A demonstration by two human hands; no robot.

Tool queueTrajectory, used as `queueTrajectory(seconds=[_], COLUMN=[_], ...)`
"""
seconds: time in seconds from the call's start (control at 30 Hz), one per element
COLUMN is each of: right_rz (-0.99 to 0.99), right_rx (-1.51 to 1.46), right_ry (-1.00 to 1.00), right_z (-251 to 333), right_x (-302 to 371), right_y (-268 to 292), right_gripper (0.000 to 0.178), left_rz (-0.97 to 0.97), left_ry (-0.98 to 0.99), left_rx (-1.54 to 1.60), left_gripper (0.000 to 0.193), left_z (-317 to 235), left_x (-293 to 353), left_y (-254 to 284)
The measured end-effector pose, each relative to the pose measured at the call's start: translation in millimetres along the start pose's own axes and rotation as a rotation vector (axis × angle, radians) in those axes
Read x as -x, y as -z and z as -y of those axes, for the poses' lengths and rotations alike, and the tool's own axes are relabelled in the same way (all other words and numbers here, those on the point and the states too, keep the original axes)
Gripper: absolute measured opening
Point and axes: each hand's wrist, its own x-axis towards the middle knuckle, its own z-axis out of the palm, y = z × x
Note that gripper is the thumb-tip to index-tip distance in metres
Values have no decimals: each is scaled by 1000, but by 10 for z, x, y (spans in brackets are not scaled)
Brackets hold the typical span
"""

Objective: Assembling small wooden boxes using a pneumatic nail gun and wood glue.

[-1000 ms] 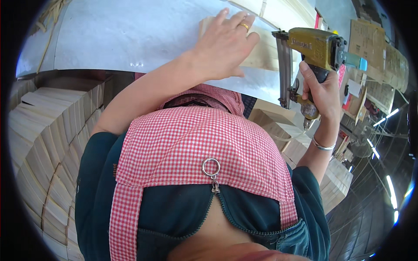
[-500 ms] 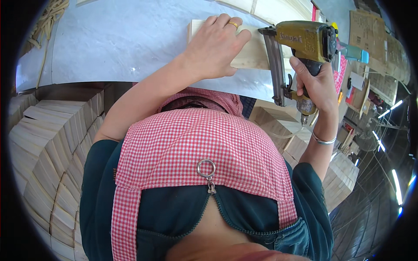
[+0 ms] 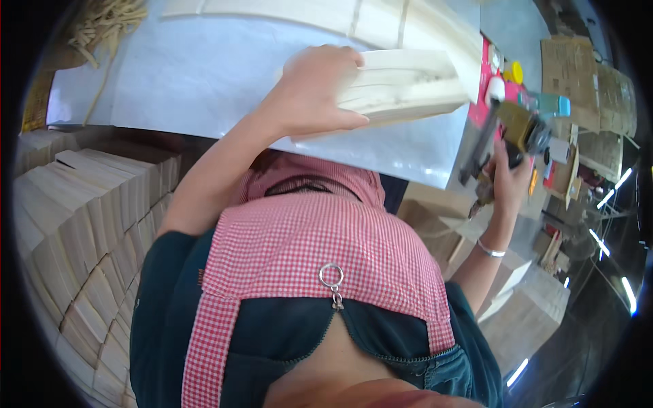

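Observation:
My left hand [image 3: 316, 92] grips the left end of a pale wooden piece [image 3: 411, 81], with the thumb along its near side and the fingers over the far edge. The piece looks like a shallow box or stacked boards; which of these I cannot tell. It is tilted above the blue-grey tabletop [image 3: 197, 88]. Off the table's right edge, my right hand [image 3: 510, 178] is wrapped round the handle of a yellow-and-black nail gun [image 3: 518, 126]. The gun is blurred and apart from the wood.
Long pale boards [image 3: 286, 17] lie along the table's far side. Thin strips [image 3: 112, 27] are heaped at the far left. Stacked wooden pieces [image 3: 75, 224] fill the lower left. Beyond the gun are a white bottle [image 3: 495, 90], a yellow lid [image 3: 514, 72] and cardboard [image 3: 571, 81].
The nail gun has moved right, away from the wood and off the tabletop. My left hand has shifted slightly left and tilted the wooden piece up. The view has turned a little.

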Motion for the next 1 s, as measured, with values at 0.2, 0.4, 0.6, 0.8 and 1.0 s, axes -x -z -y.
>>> queueTrajectory(seconds=[0.2, 0.4, 0.6, 0.8, 1.0], right_rz=[-68, -175, -189, -233, -25], right_rx=[344, 629, 544, -83, -268], right_ry=[101, -73, -55, 325, 616], right_z=[-1760, -2631, -2301, -1697, -1224], right_x=[-203, -366, -294, -298, 158], right_y=[16, -93, -222, -797, -1784], right_gripper=[48, 60, 58, 46, 43], left_rz=[-183, -676, -302, -118, -417], left_ry=[688, 501, 100, 369, 215], left_rx=[986, 124, -490, -566, -705], left_gripper=[45, 40, 46, 34, 22], left_z=[625, 671, 107, 190, -961], left_x=[628, 1171, 1231, 1078, 1149], left_y=[628, 547, 235, -37, 821])
